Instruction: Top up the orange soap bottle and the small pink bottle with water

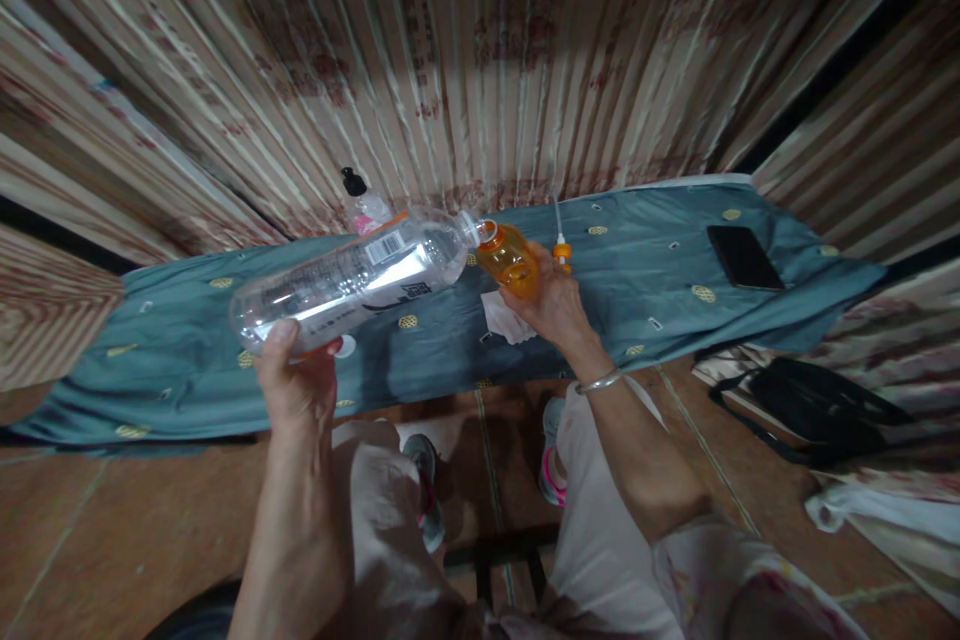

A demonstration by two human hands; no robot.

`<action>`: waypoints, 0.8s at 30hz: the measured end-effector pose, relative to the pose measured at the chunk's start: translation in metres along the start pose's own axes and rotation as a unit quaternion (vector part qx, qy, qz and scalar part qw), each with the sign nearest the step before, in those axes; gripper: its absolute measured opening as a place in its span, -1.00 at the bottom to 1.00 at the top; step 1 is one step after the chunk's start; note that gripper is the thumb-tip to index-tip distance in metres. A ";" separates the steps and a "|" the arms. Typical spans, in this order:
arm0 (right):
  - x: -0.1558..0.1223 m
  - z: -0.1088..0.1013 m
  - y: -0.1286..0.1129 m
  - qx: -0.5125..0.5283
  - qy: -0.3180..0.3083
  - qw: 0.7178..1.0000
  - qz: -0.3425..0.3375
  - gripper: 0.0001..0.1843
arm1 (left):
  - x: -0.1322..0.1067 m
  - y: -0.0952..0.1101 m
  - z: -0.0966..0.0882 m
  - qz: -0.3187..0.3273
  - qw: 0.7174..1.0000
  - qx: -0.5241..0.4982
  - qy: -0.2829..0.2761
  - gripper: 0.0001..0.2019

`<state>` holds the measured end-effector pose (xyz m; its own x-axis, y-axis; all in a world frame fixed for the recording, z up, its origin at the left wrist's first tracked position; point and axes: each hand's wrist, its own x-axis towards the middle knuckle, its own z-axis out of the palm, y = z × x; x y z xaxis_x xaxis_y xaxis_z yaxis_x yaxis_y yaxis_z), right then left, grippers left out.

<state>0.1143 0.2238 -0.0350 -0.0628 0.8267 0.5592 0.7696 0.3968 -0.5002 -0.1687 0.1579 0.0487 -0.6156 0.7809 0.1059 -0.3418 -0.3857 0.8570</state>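
Note:
My left hand (296,375) grips the base end of a large clear plastic bottle (352,285) with a silvery label. The bottle lies almost level, its neck pointing right. In my right hand (555,305) is a small orange bottle (508,260), tilted with its mouth toward the upper left. The two mouths meet or nearly meet; I cannot tell if they touch. Just beyond my right hand lies an orange pump top (561,252) with a pale tube. A white tissue (508,318) rests beneath the orange bottle. A round white cap (345,347) sits near my left fingers.
A clear pump bottle (365,205) with a black top stands at the back of the cloth-covered table (626,290). Toward the right end lies a black phone (744,257). A black bag (821,405) is at the lower right. Pleated curtains (450,70) hang close behind the table.

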 end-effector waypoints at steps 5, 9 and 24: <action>0.000 0.001 0.000 -0.004 0.002 1.000 -0.001 -0.28 | 0.000 -0.002 -0.002 0.011 1.000 0.001 -0.019 -0.45; 0.000 0.001 0.000 -0.007 0.005 1.000 -0.005 -0.30 | 0.001 -0.003 -0.004 0.015 1.000 0.000 -0.019 -0.44; 0.000 0.001 0.000 -0.009 0.008 1.000 -0.004 -0.31 | 0.001 -0.003 -0.004 0.003 1.000 -0.008 -0.023 -0.46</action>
<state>0.1133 0.2238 -0.0355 -0.0584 0.8167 0.5742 0.7801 0.3962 -0.4842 -0.1710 0.1584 0.0441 -0.5849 0.7998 0.1348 -0.3498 -0.3986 0.8478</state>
